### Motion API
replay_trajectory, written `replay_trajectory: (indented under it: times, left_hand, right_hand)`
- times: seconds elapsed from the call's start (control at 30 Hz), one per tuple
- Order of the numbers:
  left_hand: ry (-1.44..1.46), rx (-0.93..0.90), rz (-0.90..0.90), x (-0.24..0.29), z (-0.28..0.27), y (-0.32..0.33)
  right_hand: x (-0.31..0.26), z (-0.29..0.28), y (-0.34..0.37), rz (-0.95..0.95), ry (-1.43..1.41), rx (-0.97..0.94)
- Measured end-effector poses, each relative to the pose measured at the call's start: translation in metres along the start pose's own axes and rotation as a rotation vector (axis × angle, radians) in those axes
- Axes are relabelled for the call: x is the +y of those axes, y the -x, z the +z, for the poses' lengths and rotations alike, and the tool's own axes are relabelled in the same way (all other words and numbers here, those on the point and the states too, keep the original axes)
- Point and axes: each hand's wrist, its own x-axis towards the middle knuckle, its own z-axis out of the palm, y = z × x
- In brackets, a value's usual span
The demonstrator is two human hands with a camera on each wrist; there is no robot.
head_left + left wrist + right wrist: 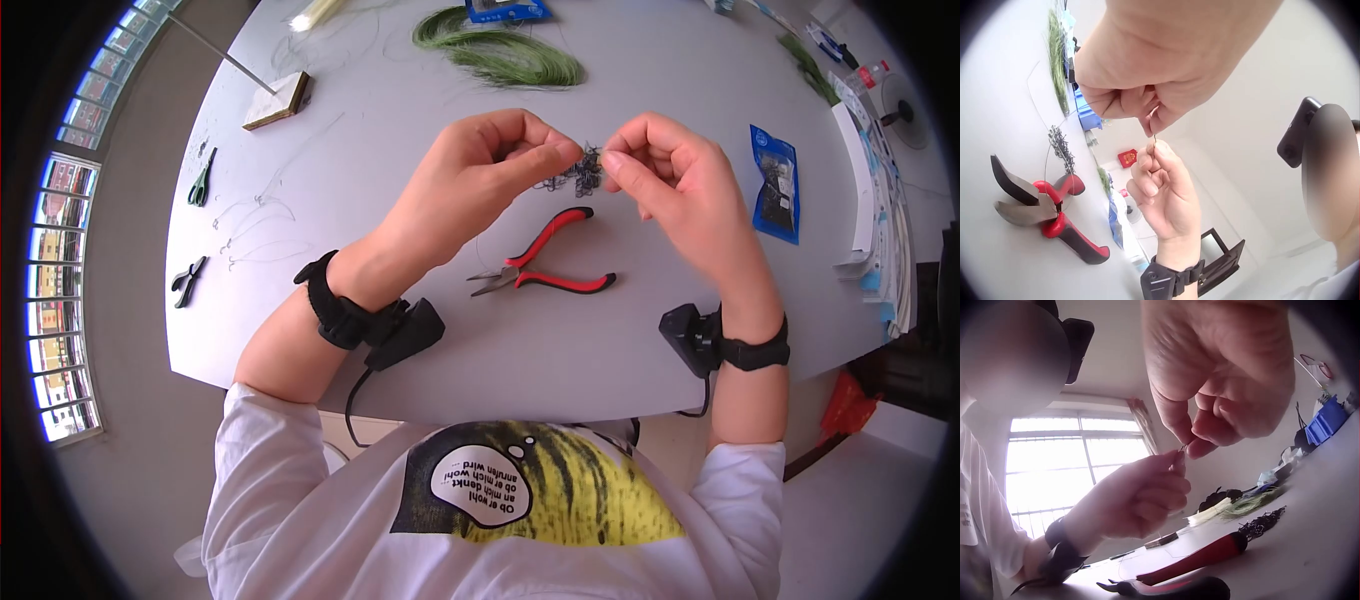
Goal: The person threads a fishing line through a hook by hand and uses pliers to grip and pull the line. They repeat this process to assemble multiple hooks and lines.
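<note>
Over the table my left hand [480, 165] and right hand [680, 185] nearly meet, thumb and fingertips pinched on each. Between the fingertips shows a tiny dark sliver, which looks like a fish hook [1155, 139]; my right fingers pinch its lower end. Thin fishing line [1045, 164] trails out of the curled left fingers and loops down toward the table. Below the hands lies a pile of small dark hooks [587, 178]. Closer to my body rest red-and-black pliers [550, 236], their jaws apart and pointing left.
Left on the table are green-handled scissors [201, 182], dark snips [187, 281] and lines with hooks tied on. A wooden block [275, 103] with a rod stands behind. Green strands [500, 55] lie at the back, a blue packet [776, 185] at the right.
</note>
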Motion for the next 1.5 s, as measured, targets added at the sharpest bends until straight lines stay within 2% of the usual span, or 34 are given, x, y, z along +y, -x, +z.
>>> replay_trajectory:
  times: [0.07,0.13,0.2,0.23,0.53,0.63,0.73,0.97,1.03,1.23,1.5]
  left_hand:
    - [-0.014,-0.016,0.002,-0.005,-0.001,-0.001]
    - [0.001,0.008,-0.022,-0.01,-0.001,-0.004]
    - [-0.001,0.018,-0.057,-0.01,-0.001,-0.005]
    - [-0.013,0.039,-0.094,-0.009,-0.002,-0.005]
    - [0.044,0.059,-0.082,-0.003,-0.009,-0.004]
    - [0.057,0.041,-0.034,-0.006,-0.009,-0.005]
    - [0.065,0.034,-0.024,-0.01,-0.009,-0.006]
    - [0.059,0.038,-0.039,-0.009,-0.008,-0.006]
    - [0.067,0.039,-0.039,-0.01,-0.007,-0.005]
    - [0.037,0.038,-0.059,-0.015,-0.008,-0.009]
    - [0.024,0.037,-0.098,-0.012,-0.009,-0.008]
  right_hand:
    - [0.002,-0.01,-0.002,0.055,0.079,-0.153]
    - [0.007,-0.024,-0.007,0.093,0.093,-0.172]
    - [0.011,-0.041,-0.014,0.214,0.458,-0.228]
    - [0.018,-0.044,-0.015,0.224,0.498,-0.187]
    - [0.04,-0.024,-0.036,-0.019,0.658,-0.124]
    - [0.03,-0.018,-0.031,0.089,0.699,-0.203]
    - [0.029,-0.012,-0.029,0.064,0.743,-0.174]
    - [0.035,-0.003,-0.026,-0.037,0.731,-0.105]
    - [0.03,-0.001,-0.023,-0.104,0.744,-0.007]
    - [0.029,0.006,-0.023,-0.209,0.739,0.071]
    - [0.012,0.002,-0.018,-0.217,0.568,0.137]
